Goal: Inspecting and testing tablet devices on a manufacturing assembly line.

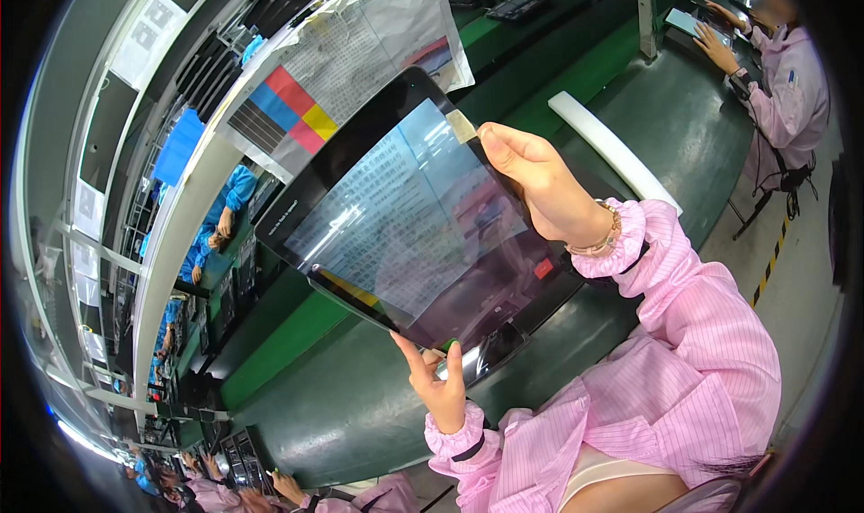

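Observation:
A glossy black flat display panel (396, 216) is held up tilted before me, its surface full of reflections. My right hand (540, 184) grips its upper right edge, thumb on the front face, other fingers mostly hidden behind. A pale yellowish tab (461, 126) sticks to that edge near the thumb. At the lower edge, my left hand (438, 382) pinches the panel between thumb and fingers. A small red sticker (543, 268) shows near the panel's right corner. Below it, another glossy black part (490, 349) is partly hidden.
A green work table (333, 405) curves beneath. A long white foam strip (616, 148) lies to the right. Printed sheets (378, 54) hang behind the panel. A co-worker in pink (787, 94) handles a screen at the far right; others in blue (236, 189) work beyond the frame at left.

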`<state>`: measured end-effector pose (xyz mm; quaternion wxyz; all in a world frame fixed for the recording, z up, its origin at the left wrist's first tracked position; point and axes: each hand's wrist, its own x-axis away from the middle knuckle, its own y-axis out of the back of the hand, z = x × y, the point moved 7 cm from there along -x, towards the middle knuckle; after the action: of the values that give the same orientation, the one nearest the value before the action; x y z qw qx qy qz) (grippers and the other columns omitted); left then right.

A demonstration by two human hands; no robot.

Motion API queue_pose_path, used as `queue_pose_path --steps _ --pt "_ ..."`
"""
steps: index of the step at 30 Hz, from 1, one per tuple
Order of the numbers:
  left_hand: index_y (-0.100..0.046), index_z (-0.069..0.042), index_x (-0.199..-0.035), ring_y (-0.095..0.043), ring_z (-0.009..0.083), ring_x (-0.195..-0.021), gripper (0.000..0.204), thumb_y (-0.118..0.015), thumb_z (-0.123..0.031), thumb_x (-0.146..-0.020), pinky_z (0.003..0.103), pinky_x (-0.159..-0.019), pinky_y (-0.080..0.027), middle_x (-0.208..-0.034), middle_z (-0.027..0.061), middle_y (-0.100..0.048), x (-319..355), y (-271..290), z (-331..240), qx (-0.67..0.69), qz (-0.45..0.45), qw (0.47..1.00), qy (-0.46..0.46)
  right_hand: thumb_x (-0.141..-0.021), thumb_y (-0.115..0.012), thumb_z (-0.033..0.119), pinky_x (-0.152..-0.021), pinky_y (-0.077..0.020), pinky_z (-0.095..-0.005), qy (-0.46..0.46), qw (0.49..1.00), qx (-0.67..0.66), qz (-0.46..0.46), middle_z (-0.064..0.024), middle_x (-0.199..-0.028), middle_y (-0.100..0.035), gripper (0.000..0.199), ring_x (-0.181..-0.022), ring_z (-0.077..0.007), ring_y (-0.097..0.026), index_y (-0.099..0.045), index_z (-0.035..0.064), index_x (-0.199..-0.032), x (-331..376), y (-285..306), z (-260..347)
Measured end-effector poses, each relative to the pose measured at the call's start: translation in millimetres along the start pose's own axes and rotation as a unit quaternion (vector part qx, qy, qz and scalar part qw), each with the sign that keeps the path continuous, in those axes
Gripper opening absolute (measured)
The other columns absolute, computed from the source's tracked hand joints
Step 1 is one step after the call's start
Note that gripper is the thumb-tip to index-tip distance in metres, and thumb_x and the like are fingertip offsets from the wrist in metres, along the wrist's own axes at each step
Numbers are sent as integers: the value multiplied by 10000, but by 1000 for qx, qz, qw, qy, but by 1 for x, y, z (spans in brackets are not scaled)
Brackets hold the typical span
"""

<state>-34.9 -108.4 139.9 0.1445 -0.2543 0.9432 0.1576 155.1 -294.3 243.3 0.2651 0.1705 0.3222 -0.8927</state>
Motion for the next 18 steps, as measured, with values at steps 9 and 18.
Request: queue_pose_path --steps 9,18 --pt "-147 11 -1505 -574 103 -705 890 -692 -14 -802 217 -763 -445 -764 72 -649 2 0 -2 11 2 1000 -14 -1028 -443 297 -844 -473 -237 -14 1000 -11 5 -11 -1031 -631 309 -926 -63 -575 -578 27 -1096 3 -1 0" --pt "-204 20 -1486 -552 99 -827 679 -535 -274 -971 223 -767 -435 -916 41 -591 -1 -7 4 129 -58 990 -14 -1023 -460 335 -827 -418 -221 -32 999 2 -19 31 -960 -582 338 -891 -33 -491 -591 24 -1051 13 7 -5"
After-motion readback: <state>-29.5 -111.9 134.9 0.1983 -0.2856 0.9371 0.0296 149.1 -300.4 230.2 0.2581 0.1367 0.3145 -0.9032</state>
